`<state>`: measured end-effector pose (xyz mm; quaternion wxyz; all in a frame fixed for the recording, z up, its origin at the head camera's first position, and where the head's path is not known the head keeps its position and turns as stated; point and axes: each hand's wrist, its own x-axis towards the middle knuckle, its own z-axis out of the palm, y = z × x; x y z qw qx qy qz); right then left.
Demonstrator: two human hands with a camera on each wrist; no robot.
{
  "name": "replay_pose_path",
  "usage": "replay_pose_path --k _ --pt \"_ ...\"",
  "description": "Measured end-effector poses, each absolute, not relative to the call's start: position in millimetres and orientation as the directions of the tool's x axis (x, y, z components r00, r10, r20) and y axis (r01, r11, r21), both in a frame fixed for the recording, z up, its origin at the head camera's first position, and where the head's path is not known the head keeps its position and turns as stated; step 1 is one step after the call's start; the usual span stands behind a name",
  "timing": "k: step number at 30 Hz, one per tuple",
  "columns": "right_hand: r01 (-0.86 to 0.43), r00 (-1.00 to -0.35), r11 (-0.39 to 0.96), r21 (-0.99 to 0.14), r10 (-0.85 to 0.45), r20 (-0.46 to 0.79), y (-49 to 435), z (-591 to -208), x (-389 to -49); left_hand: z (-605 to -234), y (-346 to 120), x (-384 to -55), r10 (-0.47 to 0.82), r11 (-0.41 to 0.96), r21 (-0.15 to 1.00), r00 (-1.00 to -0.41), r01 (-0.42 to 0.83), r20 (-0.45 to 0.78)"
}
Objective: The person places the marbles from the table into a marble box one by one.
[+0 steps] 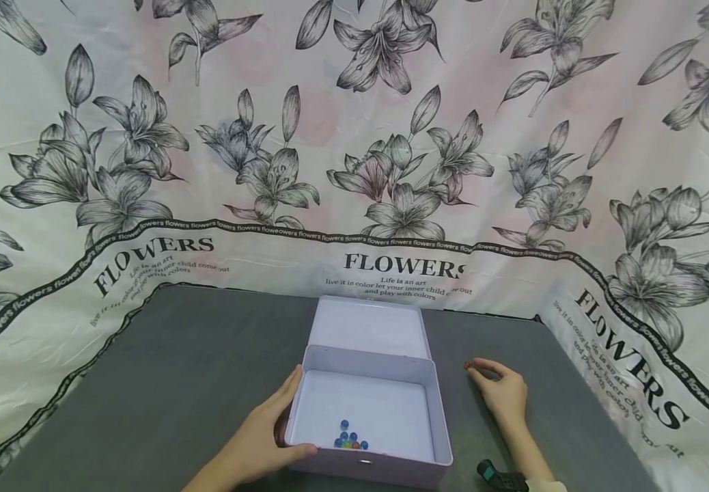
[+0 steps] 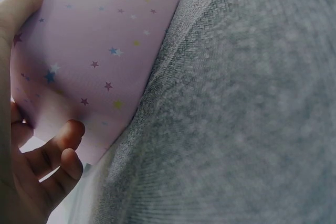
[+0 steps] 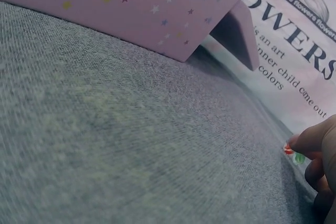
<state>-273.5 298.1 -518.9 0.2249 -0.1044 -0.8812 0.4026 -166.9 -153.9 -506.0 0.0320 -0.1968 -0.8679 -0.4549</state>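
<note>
A pale lilac box (image 1: 439,410) printed with small stars sits on the grey cloth, its hinged lid (image 1: 369,328) folded back. My left hand (image 1: 262,427) grips the box at its front left corner, thumb over the front rim and fingers along the left side. Inside, several glass marbles (image 1: 345,425), mostly blue, lie bunched near the front wall. To the right of the box, my right hand (image 1: 505,393) pinches a red and white marble (image 3: 288,149) between thumb and forefinger. A green marble (image 3: 300,158) shows just beside those fingertips in the right wrist view.
Grey cloth (image 1: 207,369) covers the table around the box. A white curtain (image 1: 268,266) with printed flowers and lettering hangs behind and along both sides. A dark strap with a device (image 1: 502,476) is on the right wrist.
</note>
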Motion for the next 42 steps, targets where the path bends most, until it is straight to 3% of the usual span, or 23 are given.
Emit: replay_pose_path --k 28,37,42 --pt "-0.127 -0.844 0.806 -0.578 0.218 0.49 291.9 -530.4 -291.0 -507.8 -155.0 -167.3 0.3 0.515 0.79 -0.934 0.331 0.196" --pt "-0.151 -0.816 0.797 -0.585 0.234 0.529 292.3 -529.9 -291.0 -506.3 -154.3 -167.8 0.299 0.513 0.792 -0.934 0.331 0.197" --pt "-0.132 -0.824 0.743 -0.656 0.285 0.489 291.8 -525.8 -285.1 -507.2 -153.2 -167.3 0.31 0.515 0.777 -0.924 0.363 0.226"
